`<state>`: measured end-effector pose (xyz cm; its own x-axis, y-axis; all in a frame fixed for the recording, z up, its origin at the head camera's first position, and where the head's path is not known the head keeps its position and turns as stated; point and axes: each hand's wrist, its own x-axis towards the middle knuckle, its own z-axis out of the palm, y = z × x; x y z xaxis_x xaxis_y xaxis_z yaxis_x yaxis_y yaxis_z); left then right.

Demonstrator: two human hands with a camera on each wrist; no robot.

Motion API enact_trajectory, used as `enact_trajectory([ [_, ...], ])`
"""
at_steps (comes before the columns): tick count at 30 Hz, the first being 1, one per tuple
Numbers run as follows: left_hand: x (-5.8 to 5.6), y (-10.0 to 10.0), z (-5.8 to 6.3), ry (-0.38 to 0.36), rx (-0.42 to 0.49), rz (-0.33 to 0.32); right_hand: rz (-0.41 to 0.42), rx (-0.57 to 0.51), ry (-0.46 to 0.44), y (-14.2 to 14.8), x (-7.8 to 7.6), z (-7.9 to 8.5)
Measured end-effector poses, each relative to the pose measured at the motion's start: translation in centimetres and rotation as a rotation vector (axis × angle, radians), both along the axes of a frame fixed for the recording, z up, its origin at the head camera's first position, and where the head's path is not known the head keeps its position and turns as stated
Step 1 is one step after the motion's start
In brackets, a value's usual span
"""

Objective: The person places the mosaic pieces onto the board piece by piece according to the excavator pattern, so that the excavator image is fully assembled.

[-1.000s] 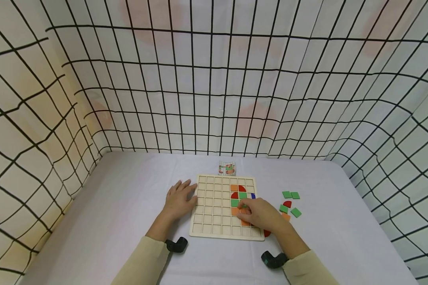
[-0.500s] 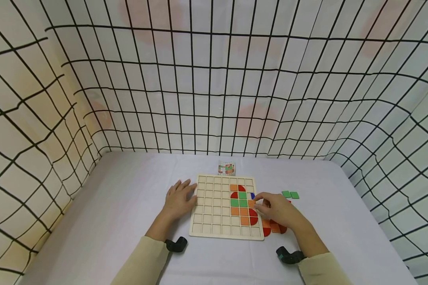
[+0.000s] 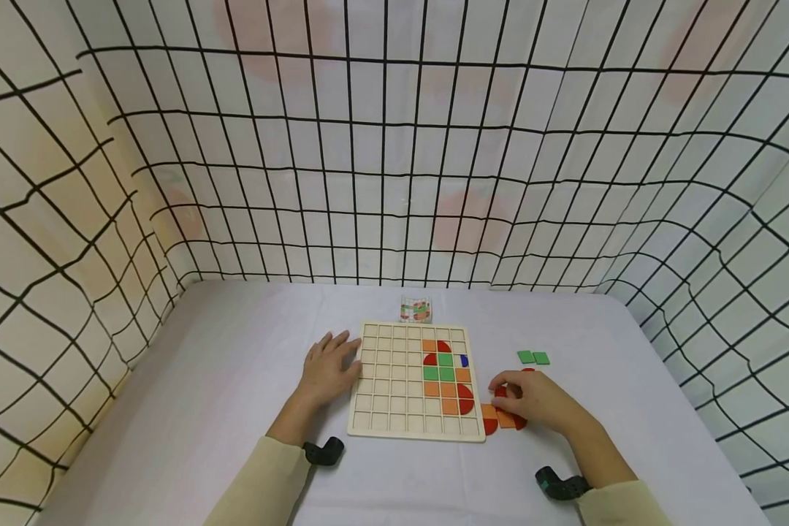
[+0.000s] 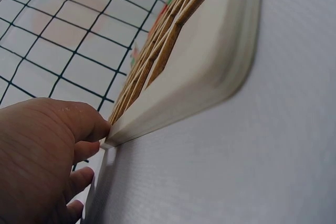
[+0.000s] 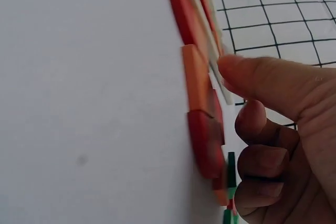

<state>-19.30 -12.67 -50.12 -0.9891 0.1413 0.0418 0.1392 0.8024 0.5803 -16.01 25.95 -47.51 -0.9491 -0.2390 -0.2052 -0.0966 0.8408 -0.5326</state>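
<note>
A pale wooden grid board [image 3: 388, 394] lies flat on the table, with red, orange, green and blue pieces in cells on its right side. The left hand [image 3: 329, 369] rests at the board's left edge, fingers spread and the thumb touching the rim [image 4: 157, 114]. Right of the board, the right hand [image 3: 542, 398] hovers over a loose group of red and orange pieces, including an orange square [image 5: 194, 80] and a red rounded piece [image 5: 202, 142]. Its fingers are loosely bent, thumb and index finger apart, nothing between them. The hand hides part of the group.
Two green squares [image 3: 532, 357] lie beyond the right hand. A small card with a coloured pattern [image 3: 415, 310] stands behind the board. Black grid netting [image 3: 394, 175] over white cloth encloses the white table [image 3: 256, 314] at the back and sides. Both wrists carry black devices [image 3: 324, 451].
The right hand has moved right, off the board to the loose pieces. An orange square now shows in the board's right column, below the blue piece. The left hand has stayed put.
</note>
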Motion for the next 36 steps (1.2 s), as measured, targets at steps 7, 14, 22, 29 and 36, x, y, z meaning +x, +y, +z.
enact_trajectory([
  [7,0.01,-0.02,-0.15,-0.002,0.004,0.010,0.007,-0.042,-0.067,-0.07,0.54,-0.38],
  [14,0.06,0.01,-0.13,-0.008,0.002,0.015,0.011,-0.053,-0.080,-0.21,0.93,-0.11],
  [22,0.08,0.03,-0.07,-0.013,0.000,0.017,0.022,-0.040,-0.044,-0.16,0.76,-0.44],
  [29,0.07,0.08,-0.18,-0.005,-0.004,0.016,-0.037,-0.002,-0.040,-0.29,0.81,-0.58],
  [36,0.00,0.09,-0.18,0.001,-0.007,0.017,-0.048,0.042,-0.008,-0.34,0.84,-0.56],
])
